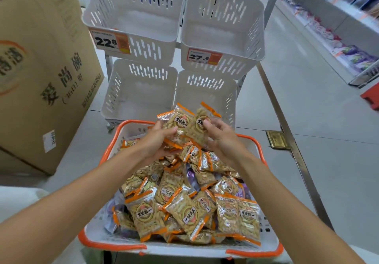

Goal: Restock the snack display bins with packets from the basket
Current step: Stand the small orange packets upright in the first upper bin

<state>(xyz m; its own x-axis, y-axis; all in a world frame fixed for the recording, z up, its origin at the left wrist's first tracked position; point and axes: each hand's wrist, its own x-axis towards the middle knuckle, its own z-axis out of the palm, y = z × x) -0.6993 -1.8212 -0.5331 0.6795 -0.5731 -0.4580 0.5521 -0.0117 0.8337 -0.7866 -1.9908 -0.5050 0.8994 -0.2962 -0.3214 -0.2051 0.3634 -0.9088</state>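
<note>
Glossy clear film on the packets (185, 212), crinkled, with shiny orange seals. The basket (106, 235) is smooth white plastic with an orange rim. The display bins (141, 91) are matt white slotted plastic. The carton (41, 75) is dull brown cardboard, and the floor (307, 99) is smooth with a faint sheen.

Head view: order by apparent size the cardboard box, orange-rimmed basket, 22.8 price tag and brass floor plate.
Basket and cardboard box: similar, unranked; the frame crops the box and the basket is nearer.
Then the 22.8 price tag.
Smallest: brass floor plate.
</note>
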